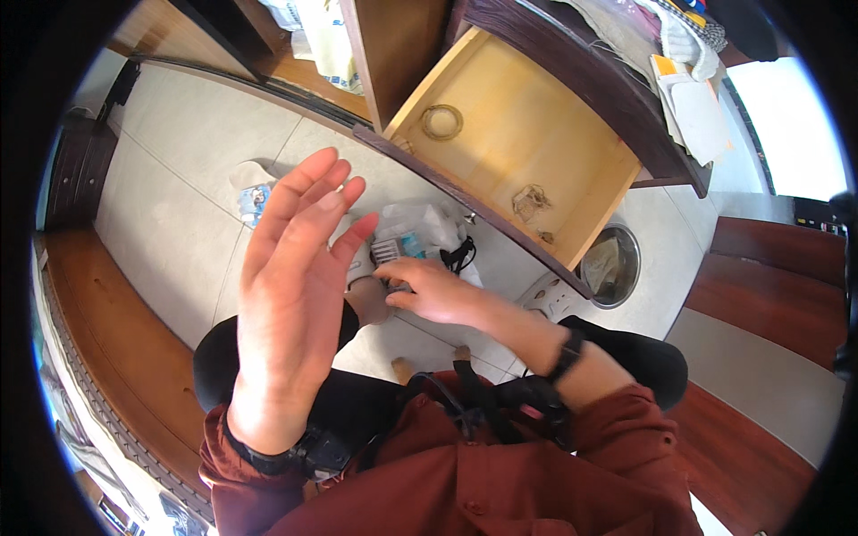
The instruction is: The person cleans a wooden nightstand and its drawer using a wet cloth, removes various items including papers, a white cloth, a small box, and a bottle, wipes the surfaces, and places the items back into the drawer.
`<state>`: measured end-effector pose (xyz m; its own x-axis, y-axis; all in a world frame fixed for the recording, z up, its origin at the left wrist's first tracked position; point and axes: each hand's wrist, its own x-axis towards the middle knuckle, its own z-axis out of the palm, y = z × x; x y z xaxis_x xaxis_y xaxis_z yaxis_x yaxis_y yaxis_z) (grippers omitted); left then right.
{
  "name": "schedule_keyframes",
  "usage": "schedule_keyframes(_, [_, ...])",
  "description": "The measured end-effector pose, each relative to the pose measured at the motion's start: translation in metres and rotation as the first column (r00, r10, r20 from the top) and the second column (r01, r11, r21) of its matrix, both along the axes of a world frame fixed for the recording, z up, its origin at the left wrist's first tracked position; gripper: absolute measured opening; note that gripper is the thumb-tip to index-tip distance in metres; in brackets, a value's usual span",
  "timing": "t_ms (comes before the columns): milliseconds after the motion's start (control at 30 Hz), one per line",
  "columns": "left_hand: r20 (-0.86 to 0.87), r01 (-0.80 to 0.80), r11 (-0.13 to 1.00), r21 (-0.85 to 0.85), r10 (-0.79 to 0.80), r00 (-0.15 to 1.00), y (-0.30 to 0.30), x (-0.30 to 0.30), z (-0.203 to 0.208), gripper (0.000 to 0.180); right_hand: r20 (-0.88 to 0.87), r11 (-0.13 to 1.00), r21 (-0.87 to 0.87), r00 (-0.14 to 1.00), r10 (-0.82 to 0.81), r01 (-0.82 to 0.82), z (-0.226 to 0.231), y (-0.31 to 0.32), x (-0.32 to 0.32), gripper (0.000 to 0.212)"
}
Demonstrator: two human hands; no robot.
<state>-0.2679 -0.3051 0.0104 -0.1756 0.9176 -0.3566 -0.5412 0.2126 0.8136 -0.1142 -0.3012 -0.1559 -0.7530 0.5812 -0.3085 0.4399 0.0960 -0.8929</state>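
Note:
My left hand (pixel 299 259) is raised over the floor with its fingers stretched out and nothing in it. Lower down, my right hand (pixel 433 290) reaches beside my foot to a small pile of things, thumb and curled fingers apart; its fingertips partly hide what lies under them. The pile holds a clear plastic bag (pixel 424 223), a light ribbed item (pixel 387 251), a small blue packet (pixel 412 245) and a black cord (pixel 459 256). Ahead, a pulled-out wooden drawer (pixel 500 98) contains a coiled ring (pixel 441 122) and a tangled, thin bundle (pixel 531 203).
A round metal basin (pixel 630 268) stands on the floor under the drawer's right corner. A blue-and-white packet (pixel 254 204) lies on the tiles at left. An open cabinet (pixel 402 54) holds bags; cloths and papers (pixel 697 112) overhang the dresser top. Wooden furniture (pixel 116 348) flanks me.

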Motion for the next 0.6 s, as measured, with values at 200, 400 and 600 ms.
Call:
schedule_keyframes(200, [0.088,0.035,0.999,-0.009,-0.034,0.996,0.001,0.01,-0.001,0.036,0.104,0.838,0.442,0.91,-0.402,0.32,0.064,0.123,0.116,0.017])
schedule_keyframes(400, [0.028,0.066,0.997,-0.039,-0.065,0.997,0.008,0.021,-0.009,0.033,0.606,0.808,0.589,0.667,-0.433,-0.011,-0.029,0.123,0.161,0.032])
schedule_keyframes(600, [0.018,0.076,0.996,-0.045,-0.075,0.997,0.017,0.03,-0.01,0.03,0.364,0.839,0.525,0.854,-0.372,0.142,-0.014,0.136,0.162,0.018])
